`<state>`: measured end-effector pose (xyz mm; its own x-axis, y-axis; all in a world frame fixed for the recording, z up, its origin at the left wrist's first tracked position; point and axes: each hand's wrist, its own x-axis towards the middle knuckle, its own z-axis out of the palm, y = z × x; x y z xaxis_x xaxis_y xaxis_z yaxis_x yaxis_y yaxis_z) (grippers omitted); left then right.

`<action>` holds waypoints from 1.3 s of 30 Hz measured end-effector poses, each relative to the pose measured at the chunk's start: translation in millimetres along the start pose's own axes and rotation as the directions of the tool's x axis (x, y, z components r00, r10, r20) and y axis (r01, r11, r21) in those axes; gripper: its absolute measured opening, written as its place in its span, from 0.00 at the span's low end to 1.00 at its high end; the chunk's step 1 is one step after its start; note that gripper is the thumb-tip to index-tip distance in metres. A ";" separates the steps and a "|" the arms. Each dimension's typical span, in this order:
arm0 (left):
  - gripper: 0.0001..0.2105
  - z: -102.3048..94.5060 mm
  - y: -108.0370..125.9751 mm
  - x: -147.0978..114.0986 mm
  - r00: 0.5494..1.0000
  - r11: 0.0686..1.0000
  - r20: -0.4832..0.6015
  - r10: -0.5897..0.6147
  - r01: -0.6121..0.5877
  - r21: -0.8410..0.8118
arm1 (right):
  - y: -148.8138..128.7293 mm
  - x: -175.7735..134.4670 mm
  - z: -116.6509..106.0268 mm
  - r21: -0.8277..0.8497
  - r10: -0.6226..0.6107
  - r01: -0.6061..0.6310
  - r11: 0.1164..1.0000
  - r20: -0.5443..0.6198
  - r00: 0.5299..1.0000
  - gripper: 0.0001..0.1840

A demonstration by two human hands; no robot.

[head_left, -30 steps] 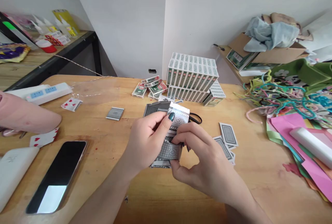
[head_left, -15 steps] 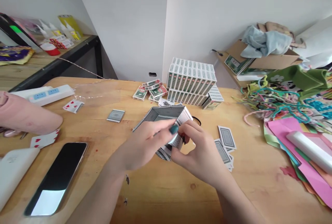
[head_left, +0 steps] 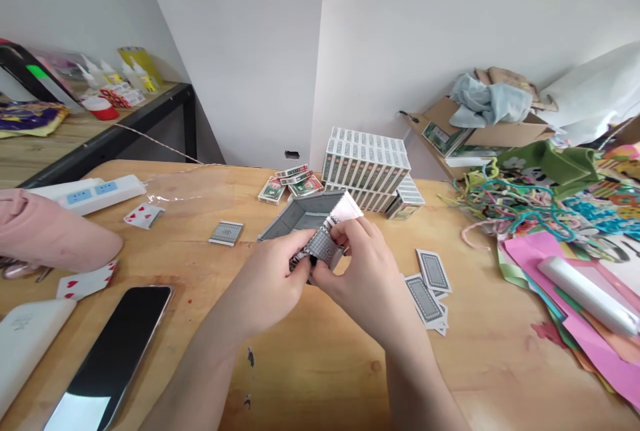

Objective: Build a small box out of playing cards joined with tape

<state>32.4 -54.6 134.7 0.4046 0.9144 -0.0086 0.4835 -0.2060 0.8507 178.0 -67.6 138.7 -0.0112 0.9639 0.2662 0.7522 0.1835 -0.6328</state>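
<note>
Between my hands is a hollow, box-like structure of folded playing cards [head_left: 323,203], grey patterned backs showing, raised and tilted above the table. My left hand [head_left: 273,278] is closed on its near left edge, thumb and fingers pinching the wall. With bent fingers, my right hand [head_left: 363,271] grips the near right corner, around a folded card [head_left: 325,244] on the near face. My fingers hide part of the lower near side. To the left lies a folded card [head_left: 227,232] by itself. Several loose playing cards [head_left: 425,294] lie face down right of my right hand.
Stacked card boxes [head_left: 367,164] stand behind the structure, with several loose boxes [head_left: 290,184] beside them. A phone [head_left: 117,351], pink pouch [head_left: 55,228] and power strip [head_left: 103,191] are at left. Coloured paper [head_left: 530,251] and tangled yarn [head_left: 520,198] lie at right.
Both hands have shifted on the card structure, which is tilted more. My left thumb has moved off the top of the near corner and down to the lower edge. The camera view has moved slightly.
</note>
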 end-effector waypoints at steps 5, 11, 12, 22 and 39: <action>0.18 -7.0 -3.4 -2.1 0.995 0.988 -0.016 0.095 -0.092 0.121 | -4.7 0.2 7.6 -0.047 -0.013 0.012 0.999 -0.017 1.000 0.09; 0.20 -10.9 -10.2 3.3 0.998 0.998 0.053 0.030 -0.026 -0.064 | 3.7 4.4 12.6 0.020 -0.055 0.056 0.998 -0.032 0.998 0.09; 0.19 -11.6 -11.6 4.8 0.999 0.996 0.040 0.020 -0.016 -0.091 | 5.1 4.3 14.1 0.026 -0.057 0.058 0.998 -0.042 0.997 0.08; 0.20 -16.2 -18.4 9.7 1.000 0.969 0.014 -0.025 0.028 -0.246 | 5.9 0.5 24.7 0.006 -0.049 0.050 0.999 -0.077 0.996 0.16; 0.20 -28.9 -20.7 7.2 0.997 0.977 0.067 -0.023 0.036 -0.212 | 28.2 16.9 7.2 0.345 0.076 -0.061 0.937 -0.030 0.997 0.20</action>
<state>2.9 -33.7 132.2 0.4450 0.8933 -0.0631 0.3222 -0.0939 0.9420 194.4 -44.8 120.1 0.0657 0.9688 0.2391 0.4776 0.1799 -0.8600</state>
